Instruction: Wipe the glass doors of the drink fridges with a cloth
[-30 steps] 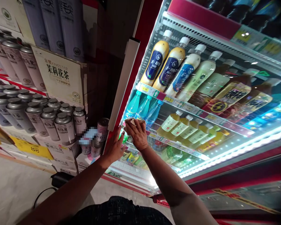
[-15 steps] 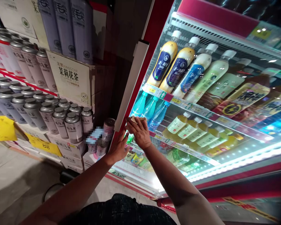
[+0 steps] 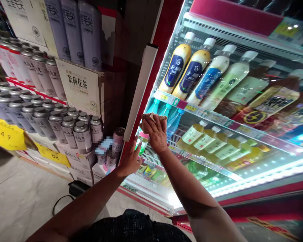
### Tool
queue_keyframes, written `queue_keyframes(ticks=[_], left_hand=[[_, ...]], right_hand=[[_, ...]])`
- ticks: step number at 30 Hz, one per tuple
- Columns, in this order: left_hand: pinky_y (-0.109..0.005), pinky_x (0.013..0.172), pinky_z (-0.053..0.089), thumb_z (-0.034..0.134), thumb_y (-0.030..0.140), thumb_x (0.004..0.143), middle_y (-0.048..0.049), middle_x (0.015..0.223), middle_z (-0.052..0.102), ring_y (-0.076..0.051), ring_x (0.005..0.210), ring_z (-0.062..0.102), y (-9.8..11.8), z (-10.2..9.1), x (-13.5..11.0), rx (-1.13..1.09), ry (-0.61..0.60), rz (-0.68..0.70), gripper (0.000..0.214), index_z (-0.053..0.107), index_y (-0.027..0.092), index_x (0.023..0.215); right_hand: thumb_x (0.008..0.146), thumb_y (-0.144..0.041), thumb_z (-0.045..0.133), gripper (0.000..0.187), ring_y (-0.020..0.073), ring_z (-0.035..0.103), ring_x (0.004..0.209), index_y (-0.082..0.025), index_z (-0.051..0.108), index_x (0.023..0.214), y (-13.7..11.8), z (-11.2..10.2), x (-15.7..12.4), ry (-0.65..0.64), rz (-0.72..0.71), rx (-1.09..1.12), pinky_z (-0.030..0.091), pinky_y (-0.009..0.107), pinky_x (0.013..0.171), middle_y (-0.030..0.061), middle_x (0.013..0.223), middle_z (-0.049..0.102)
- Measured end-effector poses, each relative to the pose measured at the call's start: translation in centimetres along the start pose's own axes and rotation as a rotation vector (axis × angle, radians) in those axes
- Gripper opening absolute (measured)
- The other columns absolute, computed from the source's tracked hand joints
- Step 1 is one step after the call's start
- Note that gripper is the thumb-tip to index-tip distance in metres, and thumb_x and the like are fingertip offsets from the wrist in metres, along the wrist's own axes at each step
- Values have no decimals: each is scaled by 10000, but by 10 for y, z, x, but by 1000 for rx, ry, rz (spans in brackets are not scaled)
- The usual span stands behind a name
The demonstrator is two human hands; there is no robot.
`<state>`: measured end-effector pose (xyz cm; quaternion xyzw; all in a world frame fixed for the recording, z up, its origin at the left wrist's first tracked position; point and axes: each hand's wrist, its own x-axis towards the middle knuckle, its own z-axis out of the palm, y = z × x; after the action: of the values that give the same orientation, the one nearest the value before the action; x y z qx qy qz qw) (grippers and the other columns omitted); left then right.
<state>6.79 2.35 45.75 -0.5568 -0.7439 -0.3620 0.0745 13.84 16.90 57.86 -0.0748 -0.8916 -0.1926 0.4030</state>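
My right hand [image 3: 157,137] lies over a folded brownish cloth [image 3: 163,118] and presses it to the glass door [image 3: 184,141] of a lit drinks cooler. The edges of the cloth show past my fingertips. Lower and to the left, my left hand [image 3: 131,158] is at the red door frame and the glass, its fingers spread and nothing in them. Blue bottles [image 3: 175,121] stand behind the glass close to my right hand. A long pale handle [image 3: 142,90] runs down the door frame above my left hand.
Stacked cartons [image 3: 79,87] and rows of silver-topped cans [image 3: 82,136] stand to the left, with yellow price signs [image 3: 52,154] in front. A black bag [image 3: 79,188] with a looped strap lies on the floor [image 3: 20,188]. Shelves of bottles [image 3: 197,79] fill the cooler.
My right hand has slid the cloth up and to the right across the glass. My left hand stays by the door frame. The view has shifted slightly.
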Motion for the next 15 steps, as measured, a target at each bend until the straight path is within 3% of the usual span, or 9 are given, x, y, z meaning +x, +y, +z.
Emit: queue_keyframes(ticks=[3,7,15], left_hand=[[-548,1265,328,550,174,905,-215,1743,48,-344,1614,107,5,0,3,-2,43,-1,773,252,141,1618],[-549,1276,309,566,168,901,-199,1743,91,-342,1610,124,11,0,13,6,91,-35,818,210,168,1638],[-567,1283,280,633,190,895,-199,1748,12,-373,1610,75,22,9,24,64,142,-61,883,178,182,1652]], right_hand=[[1023,-178,483,543,254,333,1578,-276,480,1557,-2,0,-1,-15,0,-4,95,527,1340,16,1579,552],[1037,-213,485,495,238,366,1562,-270,518,1528,0,-2,-2,-77,-106,28,155,493,1343,-12,1574,557],[985,-153,511,600,273,333,1580,-261,462,1573,6,-14,11,-37,-22,7,124,544,1349,3,1612,506]])
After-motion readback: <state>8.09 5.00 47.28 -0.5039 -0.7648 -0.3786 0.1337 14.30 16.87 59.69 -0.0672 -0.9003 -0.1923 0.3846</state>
